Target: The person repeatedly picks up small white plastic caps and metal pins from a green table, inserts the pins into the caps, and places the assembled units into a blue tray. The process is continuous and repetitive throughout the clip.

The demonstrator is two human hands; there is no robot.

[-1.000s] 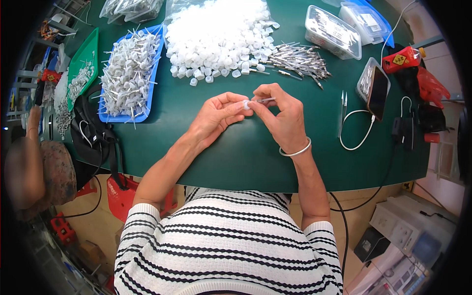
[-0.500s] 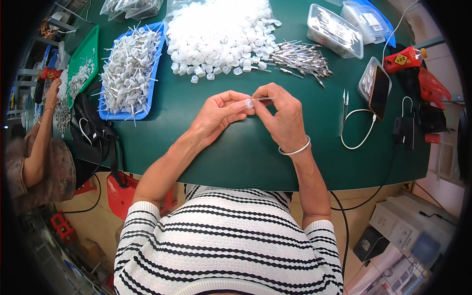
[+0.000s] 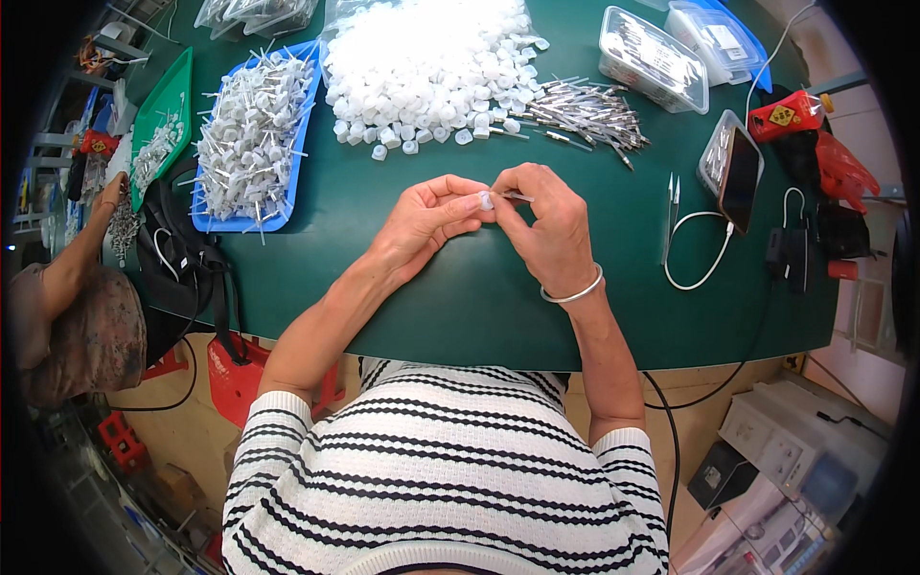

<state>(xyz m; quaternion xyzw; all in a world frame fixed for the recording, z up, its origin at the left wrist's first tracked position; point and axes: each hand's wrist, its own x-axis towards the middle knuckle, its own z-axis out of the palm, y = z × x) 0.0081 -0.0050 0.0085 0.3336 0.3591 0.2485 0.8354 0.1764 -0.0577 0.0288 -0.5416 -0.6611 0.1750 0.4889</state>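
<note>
1. Left hand: thumb and fingers pinched on a white cap, over the green table, near middle.
2. Right hand: thumb and index pinching a thin metallic pin, its near end at the cap. Whether it is inside the cap: cannot tell, fingers cover it.
3. Hands nearly touching, cap and pin between them.
4. Cap pile: beyond the hands, large, loose.
5. Pin pile: just right of the cap pile.
6. Blue tray: left of the cap pile, heaped with capped pins.
7. Right side: tweezers on table; phone leaning on a clear box, white cable plugged in.
8. Far left: co-worker's hand near small parts; grasp unclear.
</note>
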